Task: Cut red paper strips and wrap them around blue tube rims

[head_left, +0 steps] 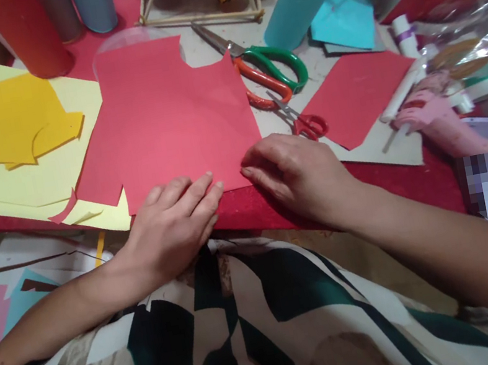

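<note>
A large red paper sheet (166, 117) with cut-out notches lies flat in front of me. My left hand (175, 223) rests at its near edge, fingers stretched out flat and together, tips touching the paper. My right hand (294, 173) sits at the sheet's near right corner with fingers curled down, pinching or pressing the paper's edge. Both forearms reach in over my patterned lap.
Yellow paper pieces (20, 121) lie left. Large scissors with green and orange handles (266, 68) and small red scissors (304, 121) lie right of the sheet, by another red piece (356, 96), a pink glue gun (435, 117), teal paper (336, 9) and paper rolls (31, 34).
</note>
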The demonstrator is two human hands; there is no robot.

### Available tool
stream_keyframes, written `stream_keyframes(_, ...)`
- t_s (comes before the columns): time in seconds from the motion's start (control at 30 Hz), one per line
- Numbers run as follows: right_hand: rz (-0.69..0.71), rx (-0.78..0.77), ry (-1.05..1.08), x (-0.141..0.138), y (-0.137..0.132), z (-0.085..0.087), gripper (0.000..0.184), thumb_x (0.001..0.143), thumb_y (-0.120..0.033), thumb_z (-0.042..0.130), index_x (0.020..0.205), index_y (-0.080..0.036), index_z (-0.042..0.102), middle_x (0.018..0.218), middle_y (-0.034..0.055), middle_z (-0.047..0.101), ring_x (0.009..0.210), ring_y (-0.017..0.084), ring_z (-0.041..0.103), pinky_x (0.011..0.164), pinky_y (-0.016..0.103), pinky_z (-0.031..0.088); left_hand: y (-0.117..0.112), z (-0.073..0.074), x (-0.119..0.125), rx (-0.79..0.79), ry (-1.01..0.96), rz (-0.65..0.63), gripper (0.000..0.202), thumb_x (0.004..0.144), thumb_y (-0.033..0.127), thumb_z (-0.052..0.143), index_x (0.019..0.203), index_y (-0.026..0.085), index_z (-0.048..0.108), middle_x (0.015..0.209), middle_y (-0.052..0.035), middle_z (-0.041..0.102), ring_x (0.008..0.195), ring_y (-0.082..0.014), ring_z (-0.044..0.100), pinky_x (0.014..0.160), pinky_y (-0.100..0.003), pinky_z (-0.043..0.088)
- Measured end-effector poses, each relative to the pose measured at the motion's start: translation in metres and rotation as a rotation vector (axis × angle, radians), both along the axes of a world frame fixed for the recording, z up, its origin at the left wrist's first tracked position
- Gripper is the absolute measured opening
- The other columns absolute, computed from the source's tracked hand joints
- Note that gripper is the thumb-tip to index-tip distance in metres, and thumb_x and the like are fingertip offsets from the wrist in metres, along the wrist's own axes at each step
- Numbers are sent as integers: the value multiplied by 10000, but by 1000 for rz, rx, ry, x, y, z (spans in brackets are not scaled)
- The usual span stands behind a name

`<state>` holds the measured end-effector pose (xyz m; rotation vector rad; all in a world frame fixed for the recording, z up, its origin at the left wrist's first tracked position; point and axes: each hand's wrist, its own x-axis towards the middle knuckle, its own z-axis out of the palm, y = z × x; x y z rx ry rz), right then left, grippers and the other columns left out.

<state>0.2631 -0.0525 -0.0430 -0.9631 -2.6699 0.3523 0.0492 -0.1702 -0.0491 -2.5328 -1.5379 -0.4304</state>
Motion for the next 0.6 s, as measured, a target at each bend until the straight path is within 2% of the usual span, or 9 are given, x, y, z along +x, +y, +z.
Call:
stream_keyframes(0.1, -6, -19, 58, 1, 2, -2, 149, 964, -265, 555, 921, -174, 665, 877, 107, 724, 828, 244, 674, 714, 349, 498, 2, -4, 4, 7, 42, 45, 384, 966, 284, 581, 1338, 212, 640, 1314, -136, 689, 1074, -314, 662, 805, -430, 509)
stream_keyframes(0.2, -97, -6, 170, 5, 2, 4, 131, 964, -264, 563, 911, -206, 667, 881, 86, 727, 814, 234, 680, 720, 359, 518, 0, -3, -1, 32, 99, 51, 361, 971, 332, 582, 1304, 214, 657, 1293, -147, 693, 1065, -318, 661, 807, -430, 496)
stream_keyframes(0.33, -168, 168, 424, 18, -12, 18, 127, 967, -197, 555, 880, -232, 640, 819, 66, 701, 762, 214, 658, 707, 367, 530, -1, -3, -4, 79, 110, 22, 365, 967, 374, 584, 1280, 202, 663, 1215, -159, 705, 1061, -322, 654, 896, -466, 494)
stream_keyframes(0.43, -7, 170, 437, 29, -30, 19, 167, 925, -91, 575, 984, -237, 631, 870, 62, 720, 826, 208, 689, 758, 372, 573, 1, -4, -4, 76, 89, 16, 358, 946, 357, 607, 1257, 192, 668, 1175, -162, 700, 1073, -329, 648, 970, -506, 485)
stream_keyframes(0.5, 149, 114, 331, 34, -39, 11, 227, 921, -113, 608, 1123, -213, 627, 1039, 109, 744, 949, 224, 716, 812, 387, 601, 3, -5, -5, 61, 83, 20, 342, 937, 348, 615, 1245, 210, 667, 1164, -149, 697, 1061, -318, 650, 973, -503, 493)
stream_keyframes(0.6, 212, 93, 210, 35, -46, -4, 310, 939, -180, 607, 1249, -164, 620, 1216, 166, 717, 1148, 267, 684, 952, 437, 588, 3, -6, -6, 66, 67, 11, 345, 929, 351, 624, 1244, 216, 662, 1160, -150, 690, 1043, -318, 652, 930, -495, 509)
